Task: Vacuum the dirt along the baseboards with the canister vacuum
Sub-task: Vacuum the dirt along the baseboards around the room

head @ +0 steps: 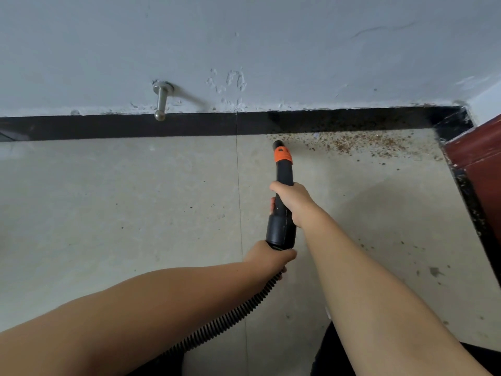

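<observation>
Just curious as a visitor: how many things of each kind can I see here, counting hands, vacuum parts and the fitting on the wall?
Hands: 2, the left hand and the right hand
Vacuum parts: 2, the nozzle and the ribbed hose
Metal door stops: 1, door stop
Dirt patches: 1, dirt by the baseboard
Total: 6
</observation>
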Motion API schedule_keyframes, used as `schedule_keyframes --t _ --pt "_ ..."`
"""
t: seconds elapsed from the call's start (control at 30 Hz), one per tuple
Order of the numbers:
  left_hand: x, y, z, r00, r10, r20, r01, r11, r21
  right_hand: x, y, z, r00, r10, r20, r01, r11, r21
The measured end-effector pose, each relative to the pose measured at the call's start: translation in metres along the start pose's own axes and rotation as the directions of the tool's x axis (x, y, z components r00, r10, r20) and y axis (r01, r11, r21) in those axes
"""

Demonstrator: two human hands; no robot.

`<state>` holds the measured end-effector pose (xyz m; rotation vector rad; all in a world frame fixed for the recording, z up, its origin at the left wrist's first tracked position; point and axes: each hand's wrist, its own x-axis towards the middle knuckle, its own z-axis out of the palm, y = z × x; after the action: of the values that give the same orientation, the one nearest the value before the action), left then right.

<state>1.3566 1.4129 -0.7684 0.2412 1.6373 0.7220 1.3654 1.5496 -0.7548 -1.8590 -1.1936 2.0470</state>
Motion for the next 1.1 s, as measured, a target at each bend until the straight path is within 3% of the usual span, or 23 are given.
schedule_keyframes --t 0.17,0.27,0.8,1.1 --pt "0.01 0.018 0.015 0.998 0.011 0.068 -0.023 0.983 0.184 0.009 0.0 -0.038 0.982 0.029 -0.188 -0.002 0.99 0.142" --pt "0.014 0.025 0.027 0.996 0.019 0.083 -0.036 0.976 0.213 0.013 -0.001 -0.055 0.972 0.038 -0.231 -0.001 0.987 0.159" --pt "0.006 0.003 0.015 0.998 -0.001 -0.07 0.001 1.0 0.011 0.011 -0.004 -0.004 0.999 -0.023 0.027 0.025 0.999 -0.041" --pt "0.027 0.038 0.032 0.997 0.072 0.024 -0.076 0.97 0.23 0.027 -0.019 -0.06 0.987 0.024 -0.157 -0.004 0.992 0.128"
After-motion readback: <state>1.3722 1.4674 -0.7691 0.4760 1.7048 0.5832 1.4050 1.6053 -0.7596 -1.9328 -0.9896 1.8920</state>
